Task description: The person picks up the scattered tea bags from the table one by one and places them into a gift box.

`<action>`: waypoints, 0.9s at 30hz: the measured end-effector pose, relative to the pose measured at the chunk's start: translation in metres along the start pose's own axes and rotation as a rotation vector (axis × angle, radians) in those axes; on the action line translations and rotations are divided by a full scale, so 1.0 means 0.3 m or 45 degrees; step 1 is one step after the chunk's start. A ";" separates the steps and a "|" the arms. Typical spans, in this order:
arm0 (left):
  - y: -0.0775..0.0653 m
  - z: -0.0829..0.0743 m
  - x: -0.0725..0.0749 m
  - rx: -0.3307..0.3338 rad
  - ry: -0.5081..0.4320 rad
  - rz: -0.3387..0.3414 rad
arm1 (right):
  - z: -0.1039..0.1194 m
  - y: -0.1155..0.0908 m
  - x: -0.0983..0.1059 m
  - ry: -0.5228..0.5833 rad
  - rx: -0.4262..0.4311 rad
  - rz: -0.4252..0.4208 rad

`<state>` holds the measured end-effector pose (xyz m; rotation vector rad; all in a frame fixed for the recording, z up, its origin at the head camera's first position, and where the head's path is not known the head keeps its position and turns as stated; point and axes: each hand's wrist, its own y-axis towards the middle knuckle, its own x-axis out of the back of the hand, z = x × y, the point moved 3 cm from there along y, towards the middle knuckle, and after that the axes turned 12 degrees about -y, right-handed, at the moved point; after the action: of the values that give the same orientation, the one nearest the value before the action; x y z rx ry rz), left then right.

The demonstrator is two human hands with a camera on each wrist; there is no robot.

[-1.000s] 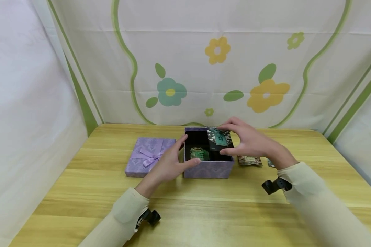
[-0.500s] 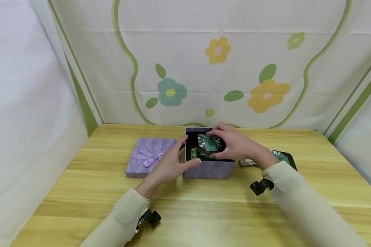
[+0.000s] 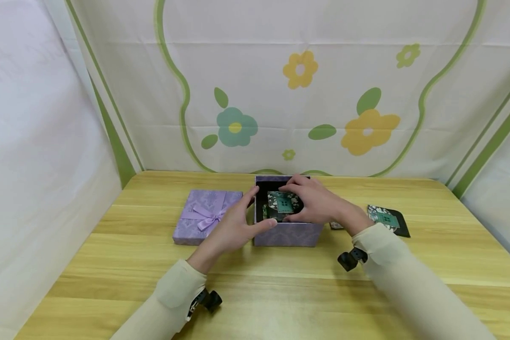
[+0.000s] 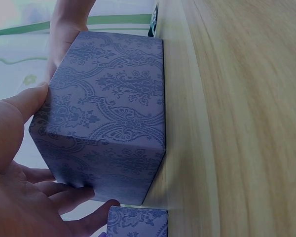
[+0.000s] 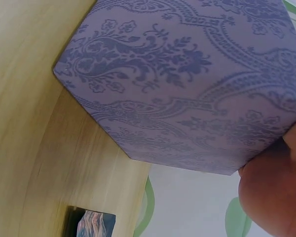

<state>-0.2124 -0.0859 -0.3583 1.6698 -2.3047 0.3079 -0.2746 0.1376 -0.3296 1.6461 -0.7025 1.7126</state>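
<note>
A purple patterned gift box point(image 3: 284, 235) stands uncovered on the table, its inside dark. My left hand point(image 3: 233, 224) holds its left side, thumb at the front rim and fingers along the left wall, as the left wrist view also shows. Inside the box, my right hand point(image 3: 316, 200) grips a dark floral packet point(image 3: 284, 204) with a green label, between thumb and fingers. Another packet point(image 3: 265, 212) shows in part beneath it, at the box's left. In the right wrist view the box wall point(image 5: 187, 89) hides what the right hand holds.
Left of the box lies its purple lid point(image 3: 201, 215) with a ribbon bow. A similar floral packet point(image 3: 386, 219) rests on the wooden table point(image 3: 280, 293) at the right. Beside the box, another packet point(image 3: 335, 225) is mostly hidden by the right wrist. A flowered curtain hangs behind.
My right hand has moved left and down within the box, bringing the floral packet from the right side over the other packet. The left hand has stayed in place.
</note>
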 end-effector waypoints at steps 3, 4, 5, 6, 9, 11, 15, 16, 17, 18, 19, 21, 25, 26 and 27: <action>0.000 -0.001 -0.001 -0.004 -0.001 0.000 | 0.002 0.000 0.001 -0.017 -0.003 0.000; 0.000 -0.001 -0.001 -0.003 -0.002 -0.001 | 0.003 0.000 0.000 -0.017 -0.006 0.002; 0.001 -0.001 -0.001 -0.002 -0.004 -0.001 | 0.003 0.000 0.000 -0.019 -0.007 0.001; 0.001 -0.001 -0.001 0.001 -0.003 -0.002 | 0.003 0.000 0.000 -0.019 -0.010 0.000; 0.001 0.001 -0.001 0.013 -0.001 -0.006 | 0.002 0.002 -0.002 -0.018 -0.022 0.007; 0.002 0.004 -0.002 0.020 0.002 -0.006 | 0.002 0.002 -0.002 -0.016 -0.024 0.012; 0.002 0.008 -0.002 0.020 0.004 -0.009 | -0.003 -0.002 -0.002 0.044 -0.026 0.006; 0.003 0.009 -0.002 0.020 0.006 -0.008 | -0.006 -0.004 -0.001 0.074 -0.025 -0.003; 0.002 0.009 -0.001 0.019 0.005 -0.008 | -0.009 -0.006 -0.001 0.108 -0.031 -0.010; 0.003 0.009 -0.001 0.016 0.004 -0.008 | -0.011 -0.010 0.001 0.139 -0.032 -0.026; 0.003 0.009 -0.001 0.018 0.003 -0.006 | -0.015 -0.014 0.003 0.169 -0.034 -0.043; 0.004 0.008 0.000 0.018 0.003 -0.005 | -0.022 -0.027 0.010 0.221 -0.040 -0.080; 0.005 0.007 0.000 0.019 0.004 -0.008 | -0.046 -0.072 0.024 0.290 -0.078 -0.164; 0.005 0.007 0.000 0.019 0.005 -0.010 | -0.055 -0.088 0.026 0.305 -0.091 -0.184; 0.005 0.007 -0.001 0.020 0.003 -0.010 | -0.064 -0.103 0.028 0.315 -0.103 -0.204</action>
<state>-0.2140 -0.0858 -0.3604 1.6847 -2.2988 0.3271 -0.2634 0.1729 -0.3243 1.3672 -0.5008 1.7103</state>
